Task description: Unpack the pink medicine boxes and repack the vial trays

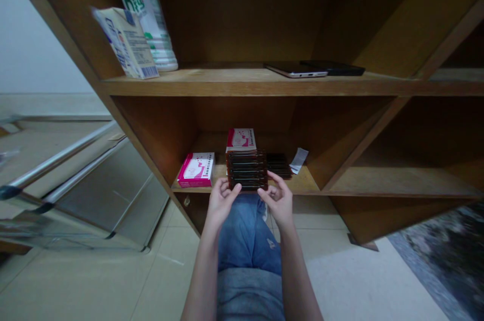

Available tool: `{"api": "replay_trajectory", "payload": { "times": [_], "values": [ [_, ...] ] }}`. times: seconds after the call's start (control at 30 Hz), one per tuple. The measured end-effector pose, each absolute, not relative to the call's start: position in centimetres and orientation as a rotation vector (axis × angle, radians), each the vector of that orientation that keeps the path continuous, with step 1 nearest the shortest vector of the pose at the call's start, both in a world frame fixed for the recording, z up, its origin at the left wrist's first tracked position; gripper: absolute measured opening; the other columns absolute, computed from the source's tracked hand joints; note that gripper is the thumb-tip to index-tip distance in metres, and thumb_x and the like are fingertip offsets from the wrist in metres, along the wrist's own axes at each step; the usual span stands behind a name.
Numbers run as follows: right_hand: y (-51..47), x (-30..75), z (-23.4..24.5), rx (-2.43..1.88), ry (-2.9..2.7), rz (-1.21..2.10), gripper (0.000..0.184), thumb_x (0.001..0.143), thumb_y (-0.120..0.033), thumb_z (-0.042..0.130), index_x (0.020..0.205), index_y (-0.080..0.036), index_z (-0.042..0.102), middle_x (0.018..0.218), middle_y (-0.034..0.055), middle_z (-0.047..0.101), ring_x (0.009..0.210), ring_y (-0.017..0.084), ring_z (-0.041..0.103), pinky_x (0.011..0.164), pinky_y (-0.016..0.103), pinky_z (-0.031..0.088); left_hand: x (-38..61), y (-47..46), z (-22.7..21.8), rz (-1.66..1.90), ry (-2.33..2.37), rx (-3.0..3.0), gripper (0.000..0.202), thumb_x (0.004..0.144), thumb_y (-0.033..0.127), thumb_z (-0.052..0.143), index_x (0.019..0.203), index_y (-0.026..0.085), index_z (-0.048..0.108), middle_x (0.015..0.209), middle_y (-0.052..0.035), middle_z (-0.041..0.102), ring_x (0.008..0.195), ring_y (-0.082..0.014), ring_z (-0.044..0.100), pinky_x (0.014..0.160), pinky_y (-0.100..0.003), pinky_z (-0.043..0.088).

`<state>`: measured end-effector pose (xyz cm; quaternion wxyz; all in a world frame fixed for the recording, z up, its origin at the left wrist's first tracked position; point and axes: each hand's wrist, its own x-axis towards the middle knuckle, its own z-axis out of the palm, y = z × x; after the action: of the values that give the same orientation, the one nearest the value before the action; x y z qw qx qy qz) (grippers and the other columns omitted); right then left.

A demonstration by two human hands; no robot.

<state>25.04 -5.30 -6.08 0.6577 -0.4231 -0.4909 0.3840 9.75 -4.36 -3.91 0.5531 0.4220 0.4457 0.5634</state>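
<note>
At center frame on the lower wooden shelf (300, 185), your left hand (223, 202) and right hand (276, 200) pinch a stack of dark amber ampoule cards (246, 171) by its bottom corners, one from each side. A pink-and-white carton (196, 170) sits just left of it, a second carton (241, 139) stands behind it, and a smaller dark stack (279, 165) lies just right.

the white and green bag (141, 8) runs off the top edge, blurred. the dark stack of strips (246, 171) hides most of the pink-and-white box (241, 139) behind it, and the left hand (223, 202) and right hand (276, 199) cover its lower corners. the metal rack (64, 180) blurs out past the left edge.
</note>
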Motion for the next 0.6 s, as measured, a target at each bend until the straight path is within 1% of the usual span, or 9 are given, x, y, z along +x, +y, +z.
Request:
{"api": "replay_trajectory", "payload": {
  "times": [0.07,0.13,0.23,0.33,0.4,0.5,0.53,0.6],
  "values": [
    [-5.4,25.1,-5.8,-0.952,-1.096,0.879,0.050,0.071,-0.029,0.071,0.117,-0.022,0.053,0.075,-0.0018,0.061,0.053,0.008,0.049,0.052,0.022,0.041,9.8,-4.4,-3.9,1.326,1.029,0.990,0.043,0.064,0.038,0.075,0.092,0.017,0.051,0.095,-0.0070,0.069,0.082,-0.0152,0.067,0.080,-0.028,0.050],
    [-5.4,25.2,-5.6,-0.947,-1.084,0.892,0.049,0.071,-0.031,0.070,0.116,-0.022,0.053,0.088,0.0012,0.063,0.055,0.008,0.052,0.053,0.023,0.043,9.9,-4.4,-4.0,1.330,1.012,0.977,0.044,0.063,0.036,0.076,0.094,0.017,0.051,0.098,-0.0081,0.069,0.085,-0.0159,0.067,0.082,-0.029,0.049],
    [-5.5,25.2,-5.2,-0.938,-1.082,0.903,0.048,0.072,-0.032,0.070,0.115,-0.022,0.052,0.087,0.0013,0.063,0.057,0.009,0.054,0.055,0.024,0.046,10.1,-4.3,-4.0,1.352,1.016,0.978,0.045,0.062,0.033,0.076,0.095,0.017,0.050,0.098,-0.0078,0.068,0.086,-0.0153,0.067,0.082,-0.028,0.049],
    [-5.5,25.2,-5.0,-0.944,-1.072,0.855,0.049,0.069,-0.031,0.072,0.112,-0.023,0.052,0.098,0.0039,0.062,0.061,0.009,0.056,0.056,0.023,0.047,10.2,-4.4,-3.9,1.376,1.017,1.019,0.044,0.062,0.029,0.077,0.094,0.017,0.050,0.093,-0.0051,0.068,0.084,-0.0141,0.067,0.079,-0.026,0.049],
    [-5.5,25.2,-4.9,-0.968,-1.076,0.814,0.050,0.067,-0.029,0.073,0.112,-0.023,0.052,0.105,0.0054,0.060,0.056,0.007,0.053,0.049,0.020,0.042,10.3,-4.6,-3.8,1.391,1.009,1.047,0.043,0.062,0.027,0.076,0.095,0.018,0.050,0.091,-0.0039,0.068,0.084,-0.0133,0.066,0.079,-0.025,0.049],
    [-5.5,25.1,-4.9,-1.017,-1.091,0.758,0.048,0.068,-0.028,0.071,0.111,-0.022,0.053,0.104,0.0048,0.060,0.043,0.001,0.038,0.039,0.017,0.031,10.3,-4.7,-3.6,1.400,1.003,1.076,0.044,0.062,0.024,0.076,0.096,0.019,0.049,0.093,-0.0036,0.067,0.084,-0.0130,0.066,0.080,-0.025,0.049],
    [-5.5,25.1,-4.8,-1.030,-1.093,0.739,0.046,0.068,-0.028,0.071,0.110,-0.021,0.053,0.103,0.0043,0.060,0.041,0.000,0.034,0.038,0.017,0.029,10.3,-4.6,-3.6,1.406,1.002,1.084,0.045,0.061,0.023,0.076,0.096,0.019,0.048,0.094,-0.0036,0.067,0.084,-0.0133,0.066,0.081,-0.026,0.049],
    [-5.6,25.1,-4.8,-1.035,-1.094,0.703,0.048,0.067,-0.026,0.071,0.111,-0.022,0.052,0.104,0.0044,0.060,0.041,0.000,0.034,0.038,0.017,0.030,10.4,-4.6,-3.6,1.430,1.010,1.100,0.046,0.058,0.021,0.077,0.094,0.019,0.048,0.093,-0.0030,0.067,0.085,-0.0142,0.066,0.082,-0.026,0.049]
  ]
}}
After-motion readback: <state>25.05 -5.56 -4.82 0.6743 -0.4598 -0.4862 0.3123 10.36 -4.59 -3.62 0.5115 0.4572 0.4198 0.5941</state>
